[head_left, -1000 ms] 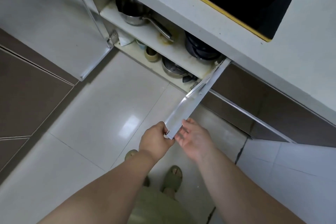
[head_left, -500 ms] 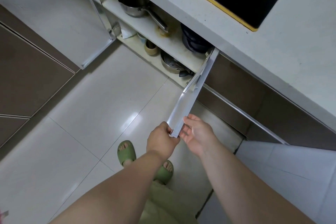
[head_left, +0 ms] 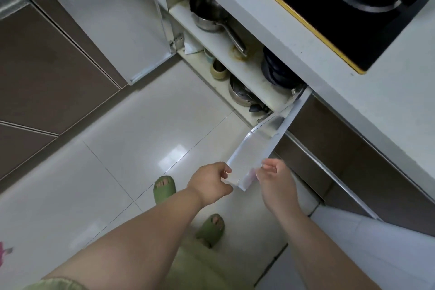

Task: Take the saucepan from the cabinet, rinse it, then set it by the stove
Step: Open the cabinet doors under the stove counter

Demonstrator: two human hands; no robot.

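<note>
The steel saucepan (head_left: 207, 19) with a long handle stands on the upper shelf of the open cabinet (head_left: 226, 54), under the counter's edge. The black glass stove (head_left: 329, 14) is set into the pale countertop (head_left: 388, 82) above it. My left hand (head_left: 211, 182) pinches the free lower corner of the right cabinet door (head_left: 256, 148), which stands partly swung out. My right hand (head_left: 276, 180) is on the door's other side, fingers loosely apart and just touching its edge. Both hands are well away from the saucepan.
The left cabinet door (head_left: 113, 19) hangs fully open. Dark stacked bowls (head_left: 275, 70) share the upper shelf. A lidded steel pot (head_left: 240, 94) and a small cup (head_left: 217, 69) are on the lower shelf. Brown cabinet fronts flank the opening; my green slippers (head_left: 164, 188) stand on glossy tiles.
The right door has swung further out, showing more of its inner face. My hands stayed at its corner, and my right hand's fingers have curled nearer its edge.
</note>
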